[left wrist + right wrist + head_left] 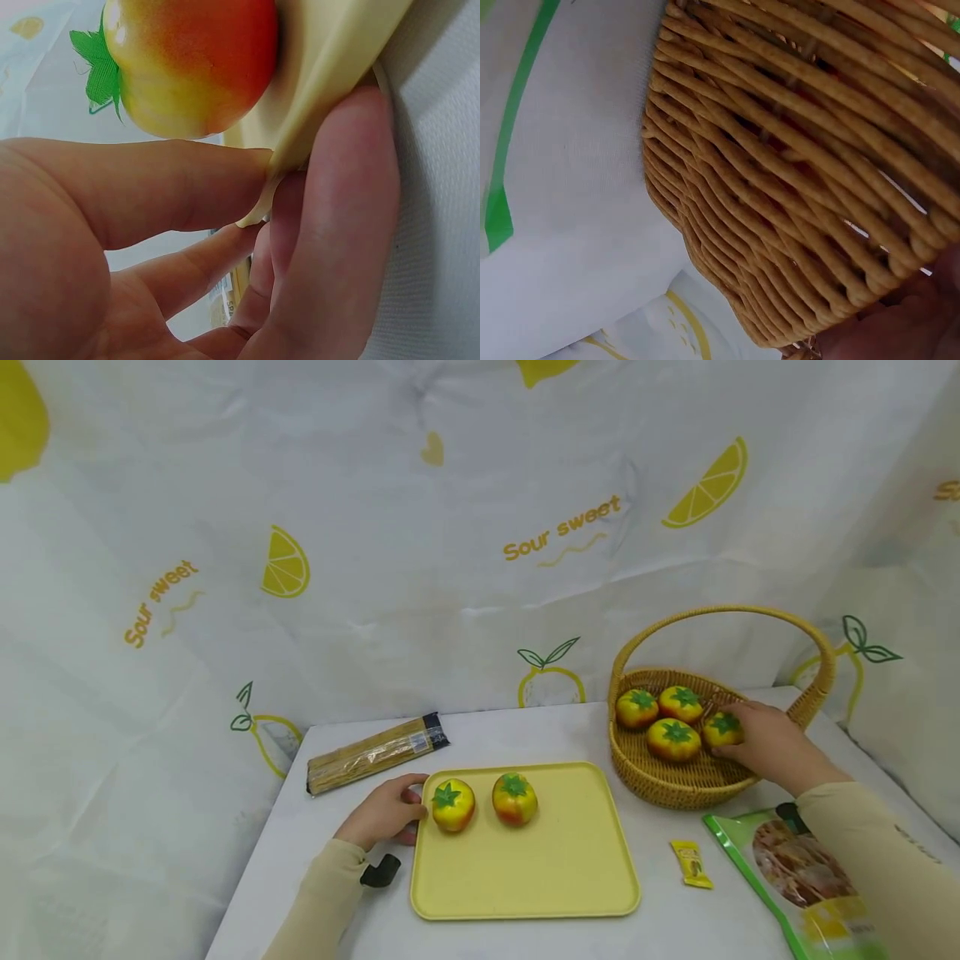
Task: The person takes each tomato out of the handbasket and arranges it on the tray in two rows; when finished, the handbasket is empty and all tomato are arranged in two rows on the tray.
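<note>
My left hand (384,812) pinches the left rim of a yellow tray (525,877); in the left wrist view the thumb is above the rim (322,97) and fingers curl beneath. Two yellow-red artificial persimmons with green leaf tops, a left one (459,817) and a right one (516,810), sit near the tray's far side. At the right, my right hand (776,747) reaches into a wicker basket (675,795) and grips a persimmon (722,737) at its right side. Several more persimmons (672,748) lie beside it. In the right wrist view the basket wall (780,172) hides most of the hand.
A clear pack of thin wooden sticks (367,758) lies behind the left hand. Right of the tray is a small yellow packet (692,864). A green-edged food bag (780,868) lies partly under the right forearm. The basket's tall handle (720,610) arches above it.
</note>
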### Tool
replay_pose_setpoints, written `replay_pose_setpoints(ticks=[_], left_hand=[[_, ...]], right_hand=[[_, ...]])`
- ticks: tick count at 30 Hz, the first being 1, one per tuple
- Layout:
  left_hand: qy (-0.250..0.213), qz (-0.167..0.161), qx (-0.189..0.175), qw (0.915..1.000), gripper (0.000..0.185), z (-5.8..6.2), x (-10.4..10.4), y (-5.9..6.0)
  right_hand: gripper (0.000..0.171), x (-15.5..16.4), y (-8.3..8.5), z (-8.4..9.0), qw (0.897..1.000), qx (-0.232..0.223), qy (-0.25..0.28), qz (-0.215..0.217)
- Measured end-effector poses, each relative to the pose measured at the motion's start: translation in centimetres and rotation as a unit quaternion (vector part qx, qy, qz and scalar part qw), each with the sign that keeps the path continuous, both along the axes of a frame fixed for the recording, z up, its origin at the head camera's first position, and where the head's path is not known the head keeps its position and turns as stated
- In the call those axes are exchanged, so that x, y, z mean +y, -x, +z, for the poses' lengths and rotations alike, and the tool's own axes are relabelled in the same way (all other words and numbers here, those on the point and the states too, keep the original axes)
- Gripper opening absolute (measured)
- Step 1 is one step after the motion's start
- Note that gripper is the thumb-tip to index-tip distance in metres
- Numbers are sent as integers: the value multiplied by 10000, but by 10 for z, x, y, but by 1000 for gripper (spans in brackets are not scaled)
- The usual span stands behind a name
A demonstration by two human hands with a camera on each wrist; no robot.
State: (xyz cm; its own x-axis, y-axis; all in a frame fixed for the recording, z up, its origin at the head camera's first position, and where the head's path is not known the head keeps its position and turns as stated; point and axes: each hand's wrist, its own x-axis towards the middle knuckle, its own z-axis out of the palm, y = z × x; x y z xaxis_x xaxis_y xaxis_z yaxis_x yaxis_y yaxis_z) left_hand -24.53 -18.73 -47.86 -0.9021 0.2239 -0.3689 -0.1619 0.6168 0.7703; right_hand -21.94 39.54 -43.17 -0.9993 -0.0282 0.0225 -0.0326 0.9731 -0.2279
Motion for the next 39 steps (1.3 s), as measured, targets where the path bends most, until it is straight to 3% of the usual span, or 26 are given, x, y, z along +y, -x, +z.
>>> replay_pose_setpoints(ticks=[12,25,32,39], left_hand=[[7,-32,14,10000,58,1,1,-1],[-26,-49,69,10000,59,2,-1,-1],[-61,4,70,10000,59,4,0,-3],[-38,-33,94,9999,58,6,2,-5]], right_hand=[[66,-5,-6,1,9997,188,88,-97],[65,-16,-23,21,9983,385,373,-218],[78,-40,-44,39,9964,205,751,-336],[77,-81,-60,48,9931,510,1057,-83]])
